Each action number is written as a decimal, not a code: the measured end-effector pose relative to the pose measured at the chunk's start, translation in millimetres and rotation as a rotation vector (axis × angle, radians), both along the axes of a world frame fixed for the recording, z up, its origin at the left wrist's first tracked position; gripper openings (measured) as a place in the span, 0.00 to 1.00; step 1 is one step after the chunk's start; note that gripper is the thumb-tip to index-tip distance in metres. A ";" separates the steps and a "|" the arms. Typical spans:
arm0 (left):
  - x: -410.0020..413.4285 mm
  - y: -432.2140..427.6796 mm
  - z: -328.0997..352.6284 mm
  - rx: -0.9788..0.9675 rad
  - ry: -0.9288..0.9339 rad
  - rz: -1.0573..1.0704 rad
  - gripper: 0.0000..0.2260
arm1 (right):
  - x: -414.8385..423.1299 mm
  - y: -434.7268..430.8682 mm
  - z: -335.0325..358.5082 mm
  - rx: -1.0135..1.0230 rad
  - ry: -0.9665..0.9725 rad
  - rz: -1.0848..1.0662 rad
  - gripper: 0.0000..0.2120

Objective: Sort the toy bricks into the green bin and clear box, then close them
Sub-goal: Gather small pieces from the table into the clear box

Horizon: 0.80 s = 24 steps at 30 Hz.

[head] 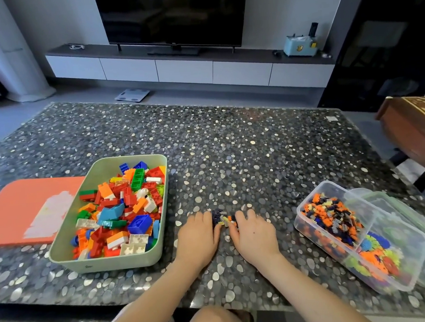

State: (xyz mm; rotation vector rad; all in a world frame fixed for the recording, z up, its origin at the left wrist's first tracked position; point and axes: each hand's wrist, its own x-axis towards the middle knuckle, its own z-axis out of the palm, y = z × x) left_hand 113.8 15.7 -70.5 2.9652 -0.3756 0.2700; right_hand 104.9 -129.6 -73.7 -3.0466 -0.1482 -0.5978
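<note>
On the counter (230, 147) at my far left lies the coral lid (14, 212), flat beside the green bin (108, 265), which is heaped with big bricks (124, 207). The heap looks level with the rim at the back, so I judge the lid may not seat unless I flatten it first. My left hand (198, 237) and right hand (255, 235) are cupped narrow around the small bricks (224, 219), fingers bent against the little pile from either side, midway between the two containers. These pieces are tiny and loose (and dark ones vanish against this pebbled pattern), so a careless scoop would likely leave some behind or drop them on the way across. The clear box (309, 232) sits at an angle near the counter's front right edge, already full of the same small pieces, and a nudge while I tip my handful in could shove it off. Its clear lid (411, 212) lies just behind it, touching or nearly so. As for writing: the coral lid carries a pale worn patch with nothing legible, the bin's front wall has a small mark I cannot read, and the television's logo is too small to make out.
</note>
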 end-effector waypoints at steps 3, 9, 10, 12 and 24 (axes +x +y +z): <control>6.9 -4.5 -1.3 -0.025 0.020 0.012 0.12 | 6.9 6.3 1.6 -0.046 -0.010 -0.038 0.13; 18.8 -6.2 8.2 -0.015 0.089 0.073 0.09 | 3.0 9.2 -2.0 -0.046 -0.015 -0.084 0.17; 19.8 -6.6 8.6 -0.021 0.096 0.082 0.09 | 0.4 7.5 -1.2 -0.029 -0.015 -0.083 0.17; 18.3 -7.8 13.5 -0.028 0.103 0.112 0.10 | -2.5 4.6 -0.9 0.007 -0.020 -0.073 0.16; 21.6 -6.0 22.1 -0.126 0.216 0.233 0.13 | 9.6 0.0 19.4 0.321 0.130 -0.281 0.10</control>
